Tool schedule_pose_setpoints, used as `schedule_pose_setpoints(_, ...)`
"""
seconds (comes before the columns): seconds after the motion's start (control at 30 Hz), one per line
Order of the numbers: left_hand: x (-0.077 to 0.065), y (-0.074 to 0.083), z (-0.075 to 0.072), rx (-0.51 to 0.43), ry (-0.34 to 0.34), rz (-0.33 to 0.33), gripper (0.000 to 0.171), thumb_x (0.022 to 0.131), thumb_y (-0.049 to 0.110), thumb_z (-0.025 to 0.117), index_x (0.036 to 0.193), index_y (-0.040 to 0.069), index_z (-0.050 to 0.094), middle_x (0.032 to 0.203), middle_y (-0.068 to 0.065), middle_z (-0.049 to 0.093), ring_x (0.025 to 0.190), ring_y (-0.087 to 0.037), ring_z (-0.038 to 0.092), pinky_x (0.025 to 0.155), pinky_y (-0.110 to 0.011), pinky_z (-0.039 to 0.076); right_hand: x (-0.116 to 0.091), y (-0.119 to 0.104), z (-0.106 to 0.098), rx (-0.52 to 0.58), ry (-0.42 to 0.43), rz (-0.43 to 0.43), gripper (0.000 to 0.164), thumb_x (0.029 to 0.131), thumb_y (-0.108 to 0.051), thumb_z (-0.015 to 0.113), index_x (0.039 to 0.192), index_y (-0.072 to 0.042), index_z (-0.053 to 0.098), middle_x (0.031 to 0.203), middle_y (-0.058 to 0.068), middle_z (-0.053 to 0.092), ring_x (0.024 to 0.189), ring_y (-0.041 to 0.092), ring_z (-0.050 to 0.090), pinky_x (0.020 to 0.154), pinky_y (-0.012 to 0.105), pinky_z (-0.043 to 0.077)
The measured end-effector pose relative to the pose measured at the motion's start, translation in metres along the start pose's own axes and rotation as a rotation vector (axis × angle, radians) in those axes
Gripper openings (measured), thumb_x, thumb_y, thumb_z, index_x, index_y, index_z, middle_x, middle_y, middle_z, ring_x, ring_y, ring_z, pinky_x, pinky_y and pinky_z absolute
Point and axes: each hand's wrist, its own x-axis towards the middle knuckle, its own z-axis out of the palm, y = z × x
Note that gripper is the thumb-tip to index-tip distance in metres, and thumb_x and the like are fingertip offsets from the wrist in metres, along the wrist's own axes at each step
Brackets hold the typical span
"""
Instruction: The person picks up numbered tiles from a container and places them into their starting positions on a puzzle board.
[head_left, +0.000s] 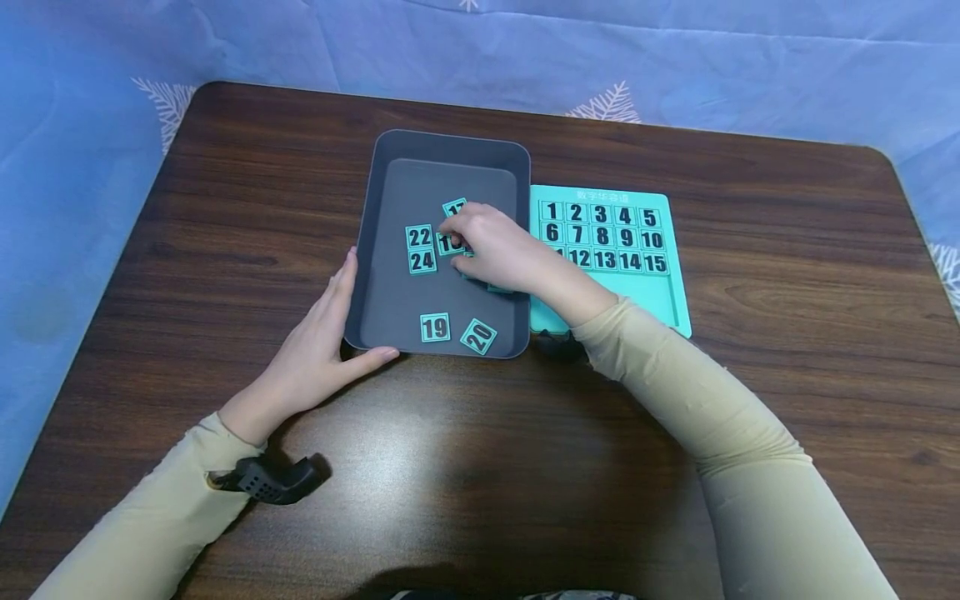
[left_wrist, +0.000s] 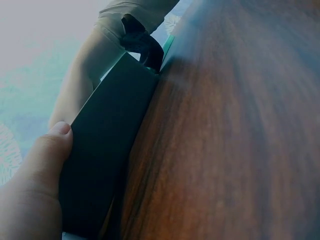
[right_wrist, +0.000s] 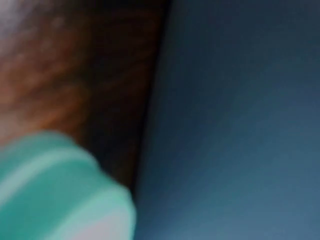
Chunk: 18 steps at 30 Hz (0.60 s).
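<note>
A dark grey tray (head_left: 397,304) holds several teal-edged number tiles. My left hand (head_left: 315,350) rests along its left side with fingers extended, thumb at the front rim; that thumb (left_wrist: 52,150) also shows in the left wrist view. My right hand (head_left: 498,246) is inside the tray, fingertips bent down at a partly covered tile (head_left: 448,244); I cannot tell whether they pinch one. Close by lie tile 22 (head_left: 419,237), tile 24 (head_left: 422,262) and a half-covered tile (head_left: 453,207). Nearer the front are tile 19 (head_left: 435,327) and tile 20 (head_left: 478,337). More tile edges peek from under the hand.
Against the tray's right side lies a teal number board (head_left: 637,302), tiles 1 to 15 in its upper rows, bare recess below. My right forearm crosses its lower left corner. Both sit on a dark wooden table (head_left: 787,250), with a blue snowflake cloth (head_left: 480,58) behind.
</note>
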Motion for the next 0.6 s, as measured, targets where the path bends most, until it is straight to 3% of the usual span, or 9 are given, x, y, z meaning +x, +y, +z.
schedule_pose_setpoints(0.1, -0.0002, 0.0003, 0.0001, 0.0, -0.004, -0.007, 0.104, 0.077, 0.05, 0.065, 0.144, 0.028, -0.012, 0.151, 0.007, -0.006, 0.138, -0.023, 0.005, 0.102, -0.057, 0.021, 0.0015, 0.0003, 0.0003, -0.003, 0.003, 0.033, 0.033, 0.084, -0.01, 0.061, 0.115, 0.0, 0.059, 0.09, 0.01, 0.056, 0.087, 0.021, 0.044, 0.079, 0.033, 0.038)
schedule_pose_setpoints(0.33, -0.0002, 0.0008, -0.0002, -0.003, -0.001, -0.007, 0.105, 0.077, 0.05, 0.065, 0.144, 0.028, -0.012, 0.152, 0.006, -0.005, 0.138, -0.024, 0.005, 0.102, -0.057, 0.02, 0.0039, -0.0005, -0.0003, -0.011, -0.002, 0.087, 0.033, 0.083, -0.014, 0.065, 0.113, -0.002, 0.059, 0.111, 0.011, 0.052, 0.099, 0.022, 0.043, 0.087, 0.034, 0.037)
schedule_pose_setpoints(0.6, -0.0006, 0.0007, -0.0001, -0.001, -0.003, -0.01, 0.105, 0.077, 0.05, 0.065, 0.144, 0.028, -0.012, 0.152, 0.006, -0.006, 0.138, -0.023, 0.005, 0.102, -0.057, 0.021, 0.005, -0.0009, 0.001, -0.002, -0.054, 0.128, 0.038, 0.083, -0.016, 0.064, 0.118, -0.003, 0.056, 0.116, 0.012, 0.05, 0.093, 0.022, 0.045, 0.081, 0.033, 0.04)
